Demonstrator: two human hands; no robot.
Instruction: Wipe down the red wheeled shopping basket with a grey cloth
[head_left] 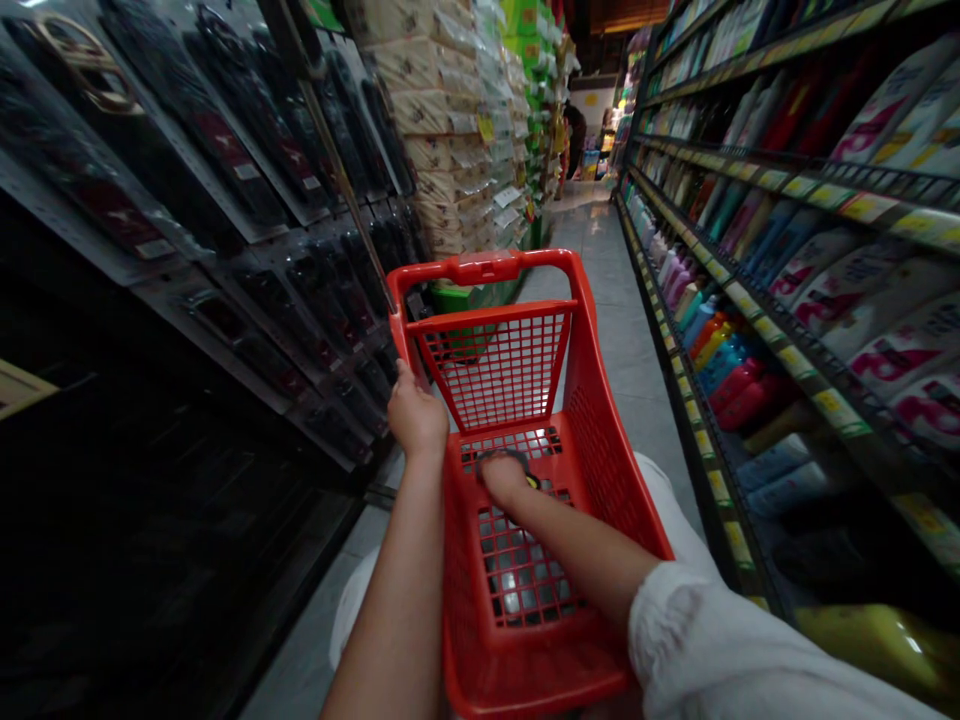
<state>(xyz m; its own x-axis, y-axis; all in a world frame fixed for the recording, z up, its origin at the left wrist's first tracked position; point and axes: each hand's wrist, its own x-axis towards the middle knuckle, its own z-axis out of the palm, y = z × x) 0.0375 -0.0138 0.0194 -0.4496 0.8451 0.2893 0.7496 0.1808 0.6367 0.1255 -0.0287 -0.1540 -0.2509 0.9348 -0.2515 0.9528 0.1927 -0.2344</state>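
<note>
A red plastic shopping basket [487, 630] with lattice walls and a raised handle at its far end stands in front of me, tilted away. My left hand [418, 412] is closed around its left rim, just below the handle post. Down inside, my right hand [504, 478] is low near the basket's far end. Around its fingers shows a dark grey item [517, 458] with a small yellow mark, mostly hidden by the hand. The fingers look curled on this item, whose kind I cannot make out.
Shelves of bottles [750, 370] with yellow price tags line the right side. Packaged dark goods [225, 130] hang at left, with stacked wrapped packs [442, 150] beyond. A tiled aisle [600, 260] runs ahead, where a person [576, 135] bends far off.
</note>
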